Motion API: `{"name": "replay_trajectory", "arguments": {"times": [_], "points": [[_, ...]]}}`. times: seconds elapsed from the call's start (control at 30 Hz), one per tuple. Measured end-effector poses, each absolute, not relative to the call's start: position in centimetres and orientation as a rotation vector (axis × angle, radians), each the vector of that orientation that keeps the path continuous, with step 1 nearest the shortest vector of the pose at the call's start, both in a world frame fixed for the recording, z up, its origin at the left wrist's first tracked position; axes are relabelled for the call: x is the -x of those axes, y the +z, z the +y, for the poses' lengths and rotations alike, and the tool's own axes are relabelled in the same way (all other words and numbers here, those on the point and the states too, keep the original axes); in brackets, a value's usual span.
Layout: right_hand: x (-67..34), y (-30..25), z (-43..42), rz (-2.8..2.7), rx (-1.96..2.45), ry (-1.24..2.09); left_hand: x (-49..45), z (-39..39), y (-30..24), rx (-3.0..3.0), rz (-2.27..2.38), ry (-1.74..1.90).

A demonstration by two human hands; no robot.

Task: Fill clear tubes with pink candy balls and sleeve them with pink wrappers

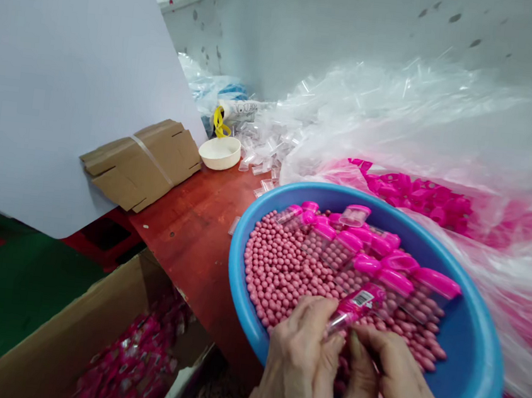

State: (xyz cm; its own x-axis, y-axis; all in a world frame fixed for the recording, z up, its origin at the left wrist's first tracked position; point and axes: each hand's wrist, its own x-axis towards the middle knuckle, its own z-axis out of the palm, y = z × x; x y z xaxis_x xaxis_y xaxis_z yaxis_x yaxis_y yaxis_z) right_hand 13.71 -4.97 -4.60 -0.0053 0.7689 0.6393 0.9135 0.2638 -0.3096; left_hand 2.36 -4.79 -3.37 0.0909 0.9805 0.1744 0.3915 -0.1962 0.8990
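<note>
Above the beads in a blue basin (247, 314), my left hand (304, 355) is closed around the lower end of a small clear plastic container with a pink barcode label (360, 302). My right hand (382, 379) is beside its lower end, thumb and fingers pinched together; what they hold, if anything, is hidden. Round pink beads (281, 276) cover the basin's bottom. On them lie several clear containers with bright pink caps (344, 242), some with beads visible inside.
Bright pink plastic parts (418, 196) lie in a clear bag behind the basin. Clear plastic pieces (272, 139), a white bowl (220, 153) and flat cardboard (143, 164) are farther left on the red table (196, 230). Below, a cardboard box (67, 324) holds pink packages (135, 359).
</note>
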Motion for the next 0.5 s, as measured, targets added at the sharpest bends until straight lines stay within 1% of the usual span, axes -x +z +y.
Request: {"name": "replay_trajectory", "arguments": {"times": [0.17,0.33,0.43,0.5], "points": [[-13.7,-5.0,-5.4,-1.687,1.576,-0.249,-2.9,-5.1,-3.2,-1.612,1.335,1.127],[-13.2,-5.0,-5.2,-1.736,1.510,-0.363,-3.1,-4.8,-2.4,-1.594,1.291,1.137],[-12.4,-4.9,-5.0,-1.618,1.618,-0.357,-3.0,-4.5,-2.1,-1.688,1.247,1.137],[-11.8,-4.6,-5.0,-1.540,1.702,-0.297,-2.9,-4.5,-2.2,-1.742,1.237,1.113]]}}
